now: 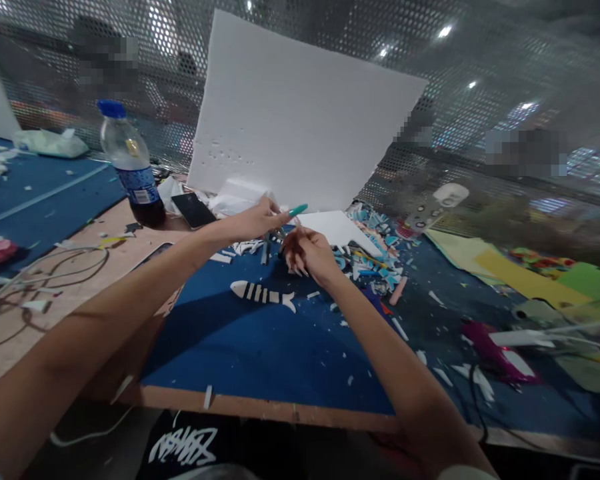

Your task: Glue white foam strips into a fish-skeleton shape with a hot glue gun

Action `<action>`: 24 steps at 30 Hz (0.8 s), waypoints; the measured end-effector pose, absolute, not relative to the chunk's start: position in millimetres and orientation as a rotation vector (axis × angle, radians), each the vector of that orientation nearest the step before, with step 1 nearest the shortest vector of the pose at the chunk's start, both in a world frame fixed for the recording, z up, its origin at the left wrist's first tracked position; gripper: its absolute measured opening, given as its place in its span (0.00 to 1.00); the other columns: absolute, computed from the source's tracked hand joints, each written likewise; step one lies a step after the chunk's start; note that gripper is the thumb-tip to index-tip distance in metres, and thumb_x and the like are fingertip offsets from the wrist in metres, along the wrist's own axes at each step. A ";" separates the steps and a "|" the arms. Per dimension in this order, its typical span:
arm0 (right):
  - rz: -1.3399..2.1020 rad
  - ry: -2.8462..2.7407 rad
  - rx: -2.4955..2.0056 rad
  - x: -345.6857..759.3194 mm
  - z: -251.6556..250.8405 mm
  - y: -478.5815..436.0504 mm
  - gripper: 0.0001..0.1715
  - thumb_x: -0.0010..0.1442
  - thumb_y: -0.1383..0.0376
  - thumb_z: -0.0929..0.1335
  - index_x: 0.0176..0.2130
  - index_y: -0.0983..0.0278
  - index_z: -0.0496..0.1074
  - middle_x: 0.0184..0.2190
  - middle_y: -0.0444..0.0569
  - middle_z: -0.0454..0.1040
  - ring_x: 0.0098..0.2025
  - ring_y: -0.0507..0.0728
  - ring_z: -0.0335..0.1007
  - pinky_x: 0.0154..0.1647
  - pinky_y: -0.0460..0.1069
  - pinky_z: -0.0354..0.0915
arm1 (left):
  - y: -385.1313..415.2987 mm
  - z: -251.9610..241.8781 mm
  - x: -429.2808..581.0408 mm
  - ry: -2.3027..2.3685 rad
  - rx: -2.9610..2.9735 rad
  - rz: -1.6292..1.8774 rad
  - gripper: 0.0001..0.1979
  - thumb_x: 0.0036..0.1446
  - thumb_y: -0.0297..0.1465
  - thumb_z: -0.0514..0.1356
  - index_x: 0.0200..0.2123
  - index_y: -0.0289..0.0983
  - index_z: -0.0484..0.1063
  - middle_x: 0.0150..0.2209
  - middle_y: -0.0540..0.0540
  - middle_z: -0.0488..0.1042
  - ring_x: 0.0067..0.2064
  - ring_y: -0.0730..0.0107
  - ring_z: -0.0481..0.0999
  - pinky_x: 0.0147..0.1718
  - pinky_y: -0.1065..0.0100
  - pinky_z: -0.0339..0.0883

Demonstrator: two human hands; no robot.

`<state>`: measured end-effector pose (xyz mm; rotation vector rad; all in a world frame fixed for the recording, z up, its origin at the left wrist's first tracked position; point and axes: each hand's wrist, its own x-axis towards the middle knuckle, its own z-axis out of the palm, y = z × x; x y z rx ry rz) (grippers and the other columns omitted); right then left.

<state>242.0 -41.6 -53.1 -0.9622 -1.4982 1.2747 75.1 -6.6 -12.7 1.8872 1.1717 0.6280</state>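
My left hand (257, 219) is closed around a tool with a teal tip (297, 211), held above the blue mat (260, 347). Just to its right, my right hand (306, 252) has its fingers curled round something small and dark that I cannot make out. Both hands are close together, almost touching, over the far part of the mat. A white fish-skeleton cutout (263, 295) lies flat on the mat just in front of the hands. A small white foam piece (336, 227) lies behind my right hand.
A big white foam board (300, 113) leans on the mesh wall. A cola bottle (130, 167) and a black phone (194, 210) stand at the left. Coloured scraps (375, 257) lie at the right, with paper sheets (525, 277) and a purple tool (495, 353) beyond. Cables (40, 280) cross the left.
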 end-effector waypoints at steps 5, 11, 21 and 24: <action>1.262 -1.293 -0.984 242.4 -60.6 -34.4 0.22 0.54 0.48 0.66 0.25 0.63 0.64 0.12 0.39 0.68 0.08 0.46 0.56 0.08 0.42 0.53 | -3.5 -24.3 79.9 0.981 1.780 0.522 0.26 0.46 0.44 0.61 0.44 0.36 0.57 0.37 0.42 0.69 0.39 0.64 0.69 0.30 0.70 0.62; 1.271 -1.207 -0.988 243.7 -58.0 -33.2 0.21 0.56 0.48 0.65 0.27 0.63 0.67 0.18 0.44 0.72 0.14 0.49 0.63 0.15 0.45 0.63 | -3.8 -17.0 75.7 0.871 1.798 0.494 0.19 0.51 0.35 0.58 0.44 0.35 0.58 0.36 0.43 0.70 0.33 0.70 0.68 0.27 0.71 0.59; 1.104 -0.984 -1.075 262.0 -49.9 -22.0 0.20 0.62 0.53 0.61 0.31 0.64 0.73 0.33 0.49 0.77 0.26 0.48 0.67 0.25 0.43 0.63 | 7.2 -15.7 61.7 0.771 1.887 0.600 0.17 0.56 0.29 0.54 0.49 0.37 0.59 0.38 0.42 0.72 0.33 0.71 0.71 0.27 0.72 0.60; 1.115 -0.958 -1.077 266.9 -47.2 -18.8 0.18 0.63 0.56 0.60 0.32 0.64 0.72 0.34 0.49 0.77 0.20 0.45 0.61 0.20 0.43 0.59 | 4.8 -10.6 60.9 0.875 1.813 0.568 0.17 0.55 0.29 0.53 0.49 0.36 0.58 0.41 0.40 0.71 0.34 0.70 0.71 0.26 0.72 0.60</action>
